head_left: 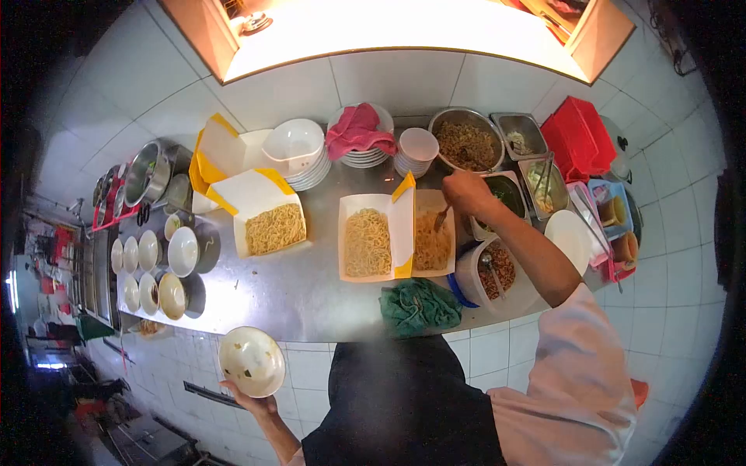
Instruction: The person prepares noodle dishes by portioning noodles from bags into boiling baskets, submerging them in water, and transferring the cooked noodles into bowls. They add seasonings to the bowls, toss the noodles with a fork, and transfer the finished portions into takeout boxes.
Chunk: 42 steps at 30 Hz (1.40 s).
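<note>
In my left hand (260, 402), held low in front of the table edge, is a white bowl (242, 359) tilted toward me, with a few green and brown bits on its inside. My right hand (466, 191) is closed round the handle of a spoon-like utensil (441, 218). The utensil's lower end dips into sauced noodles (432, 245) in the right part of an open takeaway box. Plain noodles (367, 242) fill the left part, across the raised yellow-edged flap (402, 225). Left of it stands another open box (242, 203) of noodles (276, 228).
A green cloth (420, 306) and a tub of chopped topping (497, 272) with a spoon lie at the front edge. Behind are a bowl of minced food (466, 142), steel trays (519, 138), stacked bowls (294, 147) and a pink cloth (360, 133). Several small bowls (183, 252) stand left.
</note>
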Each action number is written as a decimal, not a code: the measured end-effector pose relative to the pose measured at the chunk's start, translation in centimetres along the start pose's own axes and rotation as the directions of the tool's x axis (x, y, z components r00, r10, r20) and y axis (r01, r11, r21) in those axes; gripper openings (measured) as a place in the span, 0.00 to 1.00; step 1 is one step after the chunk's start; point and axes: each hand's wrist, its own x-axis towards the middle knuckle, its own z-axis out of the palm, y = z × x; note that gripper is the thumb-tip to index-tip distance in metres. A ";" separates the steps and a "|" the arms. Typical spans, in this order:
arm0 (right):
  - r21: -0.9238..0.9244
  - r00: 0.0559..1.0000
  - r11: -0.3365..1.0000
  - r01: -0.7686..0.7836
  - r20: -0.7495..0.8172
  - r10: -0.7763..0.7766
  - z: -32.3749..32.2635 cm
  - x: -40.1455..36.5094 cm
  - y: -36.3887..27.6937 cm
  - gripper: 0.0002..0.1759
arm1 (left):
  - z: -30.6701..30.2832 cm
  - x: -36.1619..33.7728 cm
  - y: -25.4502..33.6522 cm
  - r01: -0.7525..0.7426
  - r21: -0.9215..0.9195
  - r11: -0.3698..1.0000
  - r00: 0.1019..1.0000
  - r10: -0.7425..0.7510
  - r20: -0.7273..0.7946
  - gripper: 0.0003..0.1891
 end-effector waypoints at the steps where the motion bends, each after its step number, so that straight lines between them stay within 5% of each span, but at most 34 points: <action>1: -0.003 1.000 1.000 0.014 0.000 -0.014 0.1 0.3 0.1 0.09 | -0.2 -0.6 0.0 0.004 -0.015 1.000 0.998 -0.005 -0.057 0.42; 3: 0.115 0.894 0.984 0.137 0.414 -0.173 -0.6 -0.1 -0.5 0.06 | -0.5 -1.4 0.2 -0.019 -0.029 0.999 0.999 0.018 -0.048 0.42; 5: 0.301 0.880 0.939 0.167 0.384 -0.280 -1.9 -1.4 -0.2 0.05 | -0.1 -1.8 0.5 -0.037 -0.043 0.998 0.999 0.036 -0.023 0.43; 7: -0.129 0.998 0.990 -0.057 -0.032 0.053 -2.8 -1.8 -1.0 0.05 | 0.8 -2.7 1.0 -0.070 -0.014 0.997 0.994 0.068 -0.085 0.42; 8: -0.144 0.996 0.988 -0.046 -0.085 0.034 -3.6 -2.3 -1.4 0.05 | 1.0 -3.0 1.2 -0.071 -0.013 0.997 0.994 0.069 -0.084 0.42; 14: 0.180 0.990 0.979 0.100 -0.116 -0.079 0.1 -0.1 -1.9 0.06 | 0.5 -2.8 0.9 -0.088 0.003 0.996 0.993 0.088 -0.079 0.41; 17: 0.031 0.981 0.998 -0.052 -0.186 0.057 0.1 -0.3 -1.8 0.05 | 0.6 -2.4 1.0 -0.102 -0.039 0.994 0.994 0.100 -0.034 0.41; 21: 0.080 0.984 0.996 0.023 -0.180 -0.008 -0.1 -1.3 -2.5 0.05 | 0.7 -2.2 1.7 -0.093 -0.018 0.996 0.996 0.093 0.002 0.41; 30: 0.037 0.992 0.997 -0.065 -0.104 0.068 0.1 -0.9 -2.6 0.06 | 1.8 -2.6 2.3 -0.103 -0.061 0.993 0.994 0.104 0.019 0.40; 33: 0.098 0.984 0.987 0.125 0.116 -0.136 0.1 -1.1 -2.7 0.09 | 1.8 -2.5 2.3 -0.118 -0.048 0.992 0.992 0.120 0.042 0.41; 35: -0.088 0.961 0.992 -0.085 -0.269 0.058 -0.8 -1.5 -3.1 0.09 | 1.7 -2.3 2.1 -0.133 -0.036 0.990 0.990 0.135 0.049 0.41; 36: -0.088 0.963 0.993 -0.079 -0.266 0.053 -1.5 -2.1 -3.5 0.09 | 1.5 -2.4 2.1 -0.119 -0.041 0.992 0.992 0.121 0.040 0.41; 42: 0.029 0.980 0.985 0.172 0.098 -0.174 -0.3 -1.5 -3.9 0.07 | 1.8 -3.0 2.1 -0.107 -0.054 0.993 0.993 0.109 0.034 0.41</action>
